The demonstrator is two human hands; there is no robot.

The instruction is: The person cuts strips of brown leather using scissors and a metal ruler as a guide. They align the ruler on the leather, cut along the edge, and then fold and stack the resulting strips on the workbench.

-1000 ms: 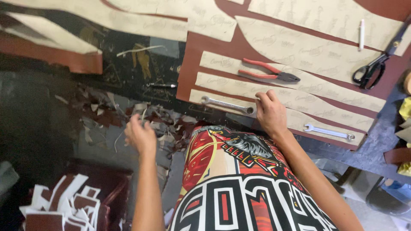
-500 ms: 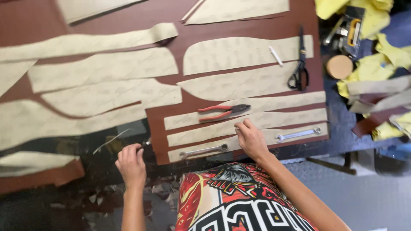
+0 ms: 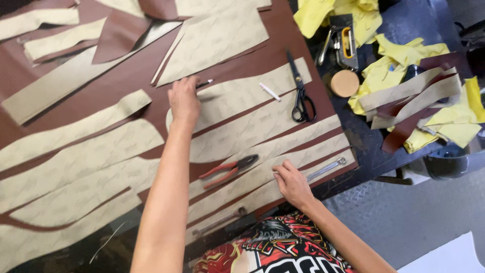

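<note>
My left hand [image 3: 184, 100] reaches far across the table and is closed on a dark pencil [image 3: 204, 84], its tip over a tan paper pattern piece [image 3: 237, 96]. My right hand [image 3: 292, 183] lies flat on another tan pattern strip [image 3: 252, 182] near the table's front edge, fingers spread, holding nothing. Both patterns lie on a brown leather sheet [image 3: 131, 76]. Red-handled pliers [image 3: 230, 170] rest between my two arms.
Black scissors [image 3: 300, 96] and a white chalk stick [image 3: 270, 92] lie right of my left hand. Two wrenches [image 3: 327, 169] [image 3: 218, 222] weigh down the pattern strips. A staple gun [image 3: 343, 41], a round cork disc [image 3: 345, 83], and yellow scraps [image 3: 404, 65] crowd the right side.
My left hand went from the table's near edge up to the far pattern piece and now holds a pencil. My right hand stays pressed on the near strip. The view shifted.
</note>
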